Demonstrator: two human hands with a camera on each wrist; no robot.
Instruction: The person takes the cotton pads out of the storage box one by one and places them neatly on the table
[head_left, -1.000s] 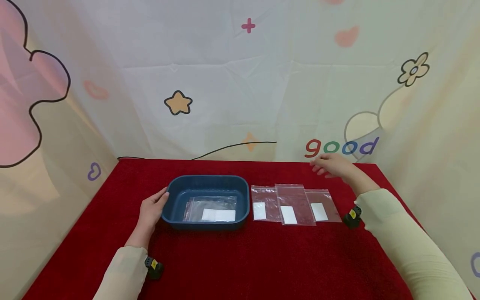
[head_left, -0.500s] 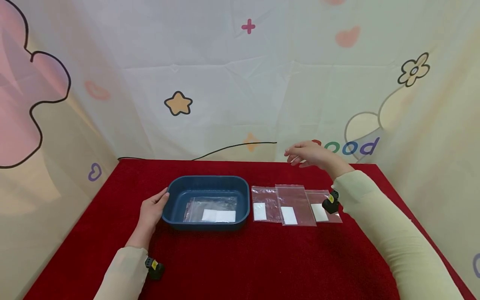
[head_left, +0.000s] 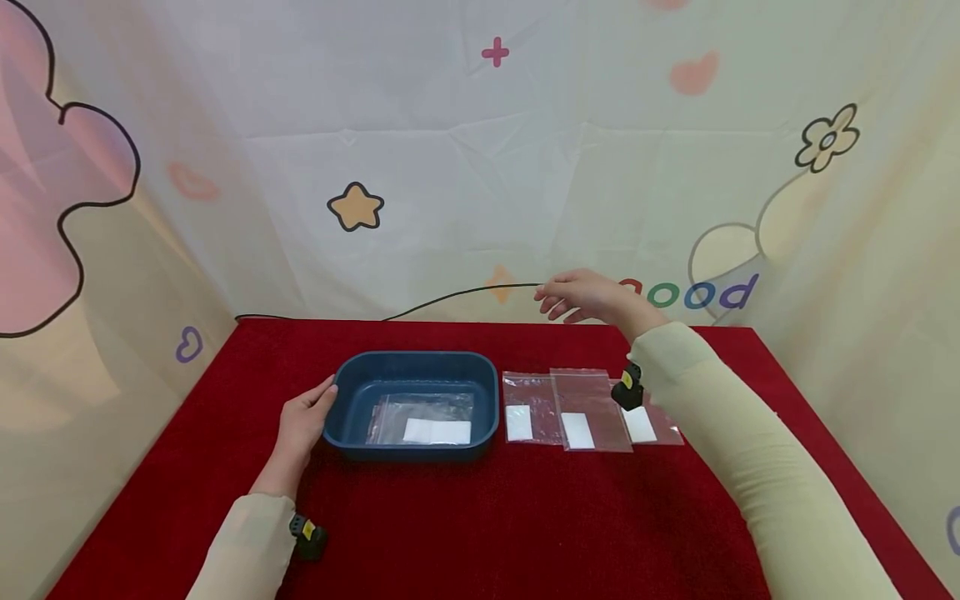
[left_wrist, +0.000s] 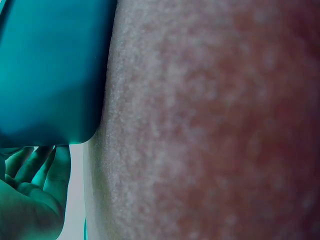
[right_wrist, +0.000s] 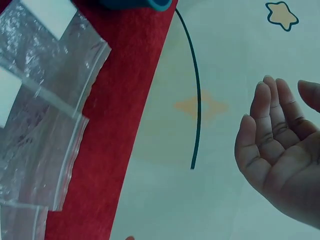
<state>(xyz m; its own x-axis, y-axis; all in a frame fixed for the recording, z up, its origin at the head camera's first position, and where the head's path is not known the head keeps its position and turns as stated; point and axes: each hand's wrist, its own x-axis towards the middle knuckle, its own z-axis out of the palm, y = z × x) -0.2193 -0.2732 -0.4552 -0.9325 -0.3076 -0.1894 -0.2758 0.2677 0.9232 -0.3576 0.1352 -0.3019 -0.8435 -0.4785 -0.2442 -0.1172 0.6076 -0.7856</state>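
A blue plastic basin (head_left: 412, 452) stands on the red cloth, with several clear zip bags (head_left: 386, 417) and white labels inside. My left hand (head_left: 302, 421) holds its left end, thumb at the rim; in the left wrist view the fingers (left_wrist: 57, 172) meet the basin's wall (left_wrist: 50, 75). My right hand (head_left: 588, 293) is raised above the far table edge, holding nothing, its fingers loosely bent. Nearer me lie three zip bags in an overlapping row: a left one (head_left: 536, 400), a middle one (head_left: 588, 392) and a right one (head_left: 663, 425), partly behind the right wrist.
The red cloth (head_left: 480, 533) covers the table. A pale printed curtain (head_left: 450, 167) hangs right behind its far edge and along both sides. Each wrist wears a small black device, such as the right wrist's camera (head_left: 628, 390).
My right hand has moved left and slightly up, from beyond the right bag to above the left and middle ones. The left hand, basin and bags stay put.
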